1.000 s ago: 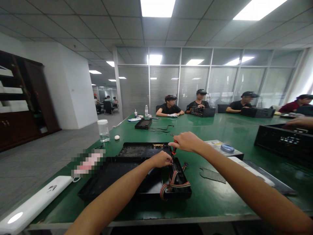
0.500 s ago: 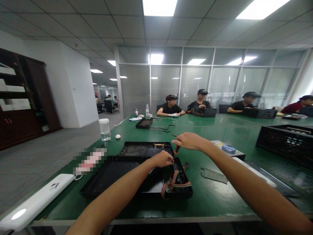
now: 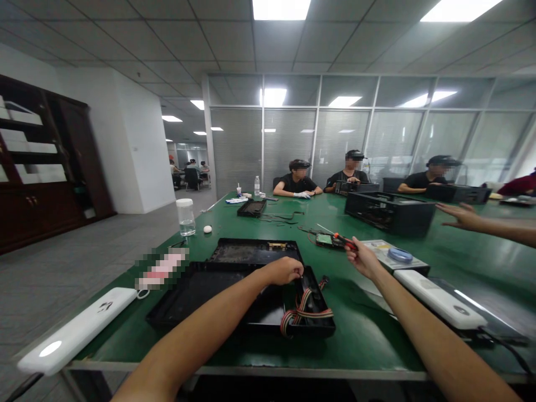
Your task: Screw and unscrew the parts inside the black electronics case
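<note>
In front of me lies a shallow black casing (image 3: 184, 298), like an open equipment cover. My left hand (image 3: 287, 271) is over its right-hand compartment, thumb and fingers pinched together. Whatever they hold is too small or hidden to make out. My right hand (image 3: 360, 258) is raised to the right, clear of the casing. It grips a screwdriver (image 3: 344, 240) with a red and black handle, the shaft pointing up and left. A striped ribbon cable (image 3: 302, 312) loops over the casing's near right corner. Behind stands a second black panel (image 3: 247, 254) with a brass-coloured piece on it.
Past the screwdriver lies a green circuit board part (image 3: 324, 239). A black computer case (image 3: 389, 213) stands beyond, with another person's outstretched hand (image 3: 463, 216) to its right. White devices (image 3: 84, 329) and a clear jar (image 3: 186, 218) sit on the green table. Co-workers sit opposite.
My right hand has lifted the screwdriver away from the casing, to the right. My left hand stays at the compartment. The large computer case has shifted left and back; another person's arm has appeared.
</note>
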Demonstrator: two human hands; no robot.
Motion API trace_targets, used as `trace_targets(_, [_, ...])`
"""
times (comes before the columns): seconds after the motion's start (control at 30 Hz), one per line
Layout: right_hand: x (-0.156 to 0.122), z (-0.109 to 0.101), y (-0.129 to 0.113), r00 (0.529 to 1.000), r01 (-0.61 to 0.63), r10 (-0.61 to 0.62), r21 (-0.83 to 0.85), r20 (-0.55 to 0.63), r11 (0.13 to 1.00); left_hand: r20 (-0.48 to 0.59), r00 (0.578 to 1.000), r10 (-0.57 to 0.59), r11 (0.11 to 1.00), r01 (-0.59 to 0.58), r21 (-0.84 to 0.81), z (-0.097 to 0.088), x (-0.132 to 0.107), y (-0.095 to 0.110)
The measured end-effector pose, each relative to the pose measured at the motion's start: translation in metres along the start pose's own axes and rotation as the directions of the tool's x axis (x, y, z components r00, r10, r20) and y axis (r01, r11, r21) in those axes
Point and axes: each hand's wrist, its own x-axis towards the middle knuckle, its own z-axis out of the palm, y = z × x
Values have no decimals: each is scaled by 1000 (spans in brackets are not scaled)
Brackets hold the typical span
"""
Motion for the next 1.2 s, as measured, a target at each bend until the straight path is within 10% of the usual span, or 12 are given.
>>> trace_targets(0.2, [-14,47,11,992,1,-3,14,125,1000,218,970,-107,937,172,-303,-36,-11,-15])
trace_targets(0.4, [-30,65,16,990,34,-32,-17,138,999,651,656,-381,742,637,-207,-45,-34,-48])
trace_targets(0.53, [-37,68,2,976,108,-86,-104,201,989,697,607,-383,745,649,-156,-40,-36,-48])
trace_targets(0.63, [-40,70,-10,963,205,-139,-294,232,933,641,648,-410,790,604,-105,-45,-34,-40])
trace_targets(0.73, [-54,77,-28,903,417,-263,-539,340,732,424,805,-416,867,491,-81,-58,-32,-35])
trace_targets(0.87, [-114,93,-47,647,741,-84,-599,758,302,119,927,-356,934,357,12,-75,-23,-35])
trace_targets(0.93, [-155,101,-46,600,788,81,-605,796,116,54,933,-357,932,351,95,-76,-21,-38])
trace_targets(1.03, [-205,105,-35,704,709,94,-691,704,-140,161,915,-370,924,346,162,-68,-23,-45])
trace_targets(1.2, [-229,92,-22,624,776,102,-598,775,-200,328,851,-410,911,365,191,-45,-35,-59])
